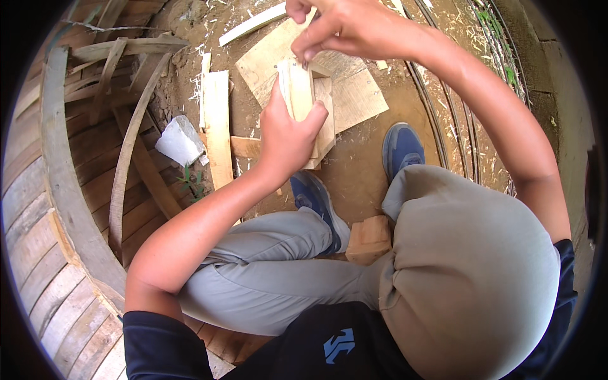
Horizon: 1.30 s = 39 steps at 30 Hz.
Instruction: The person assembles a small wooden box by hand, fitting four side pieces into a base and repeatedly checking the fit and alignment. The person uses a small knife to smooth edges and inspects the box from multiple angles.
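Observation:
My left hand [288,130] is wrapped round a pale wooden block [299,95], thumb on its right side and fingers on its left. The block stands over a flat wooden board [361,95], with another wood piece [325,120] close against its right side. Above the block's far end my right hand [345,28] is closed, its thumb and fingers pinched together. A small dark spot shows at those fingertips, too small to name.
Long wood strips [217,120] and a white stone chunk [180,140] lie to the left, near a slatted wooden frame [57,152]. Dark cables [437,107] run along the right. A wood block [369,239] sits between my blue shoes [403,149]. Shavings litter the dirt.

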Available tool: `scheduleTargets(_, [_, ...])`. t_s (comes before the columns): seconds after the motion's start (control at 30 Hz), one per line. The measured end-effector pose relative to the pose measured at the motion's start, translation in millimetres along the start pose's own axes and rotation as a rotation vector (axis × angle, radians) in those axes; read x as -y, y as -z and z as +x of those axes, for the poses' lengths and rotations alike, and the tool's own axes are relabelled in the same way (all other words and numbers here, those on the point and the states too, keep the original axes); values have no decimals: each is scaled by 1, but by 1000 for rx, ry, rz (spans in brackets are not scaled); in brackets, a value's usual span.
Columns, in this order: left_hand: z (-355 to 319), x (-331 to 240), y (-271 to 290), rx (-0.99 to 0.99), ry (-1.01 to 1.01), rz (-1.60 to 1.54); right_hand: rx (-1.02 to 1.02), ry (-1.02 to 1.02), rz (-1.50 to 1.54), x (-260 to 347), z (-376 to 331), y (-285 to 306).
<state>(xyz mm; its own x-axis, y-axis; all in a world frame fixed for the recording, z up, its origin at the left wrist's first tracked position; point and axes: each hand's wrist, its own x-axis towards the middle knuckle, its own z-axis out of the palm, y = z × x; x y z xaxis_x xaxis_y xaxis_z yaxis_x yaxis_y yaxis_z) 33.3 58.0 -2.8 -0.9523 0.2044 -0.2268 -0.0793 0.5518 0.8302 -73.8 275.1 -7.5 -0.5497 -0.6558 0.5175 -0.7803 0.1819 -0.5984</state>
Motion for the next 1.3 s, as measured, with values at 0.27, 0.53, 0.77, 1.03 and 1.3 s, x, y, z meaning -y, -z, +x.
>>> scheduleTargets(0.27, [-1, 1, 2, 15, 11, 5, -46, 72, -109, 3, -3, -7])
scheduleTargets(0.53, [1, -1, 1, 20, -21, 1, -28, 87, 12, 6, 1, -4])
scheduleTargets(0.77, [-1, -3, 2, 15, -49, 55, 43, 91, -38, 8, 3, -10])
scheduleTargets(1.03, [1, -4, 2, 32, 0, 34, 41, 166, -54, 11, 3, -9])
scheduleTargets(1.3, [-1, -5, 3, 48, -18, 27, 82, 167, -133, 13, -3, -8])
